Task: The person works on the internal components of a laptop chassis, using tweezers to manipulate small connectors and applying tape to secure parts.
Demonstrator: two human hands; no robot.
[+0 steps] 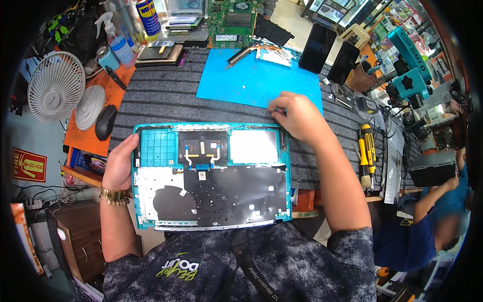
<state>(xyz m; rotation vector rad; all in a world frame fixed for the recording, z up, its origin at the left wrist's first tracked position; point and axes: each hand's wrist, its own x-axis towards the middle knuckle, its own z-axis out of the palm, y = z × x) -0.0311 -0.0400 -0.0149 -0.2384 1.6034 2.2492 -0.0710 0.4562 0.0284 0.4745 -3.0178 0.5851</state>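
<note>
My left hand (121, 158) grips the left edge of a teal laptop casing (288, 196), whose inner side faces up with a black sheet (236, 191), a touchpad assembly (203, 146) and a white panel (254, 145). The casing rests near my lap at the bench's front edge. My right hand (297, 116) is raised just beyond the casing's top right corner, its fingers curled and pinched over the grey striped mat (161, 105), near the blue mat (236, 80); whatever they hold, if anything, is too small to make out.
Behind are a green circuit board (231, 22), a syringe (236, 58) and phones (316, 48). A fan (55, 85) and mouse (104, 122) sit left; screwdrivers (368, 148) and a teal microscope (408, 85) right. A co-worker (422, 236) holds a dark box (431, 168) at right.
</note>
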